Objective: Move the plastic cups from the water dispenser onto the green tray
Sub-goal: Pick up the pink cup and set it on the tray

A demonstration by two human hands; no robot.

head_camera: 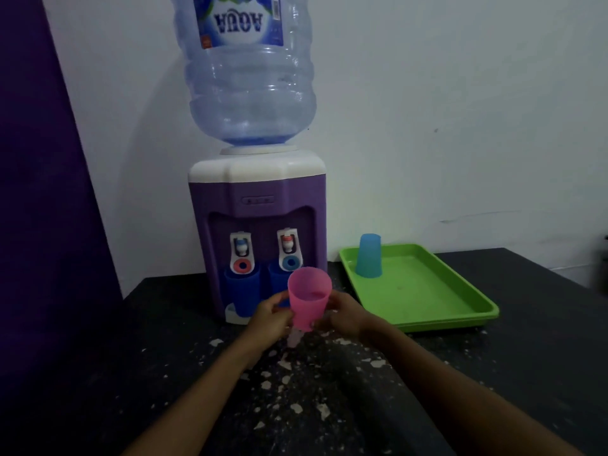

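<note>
A pink plastic cup (309,296) is held upright just in front of the purple water dispenser (256,232), with my left hand (271,315) and my right hand (343,312) gripping its two sides. Under the dispenser's left tap stands a dark blue cup (241,291). A second dark blue cup (277,279) sits under the right tap, partly hidden behind the pink cup. To the right lies the green tray (427,291), and a light blue cup (369,255) stands upside down in its far left corner.
The dispenser carries a large upturned water bottle (250,70) and stands against a white wall. The dark tabletop (296,390) is flecked with white chips. A purple panel (39,192) rises at the left.
</note>
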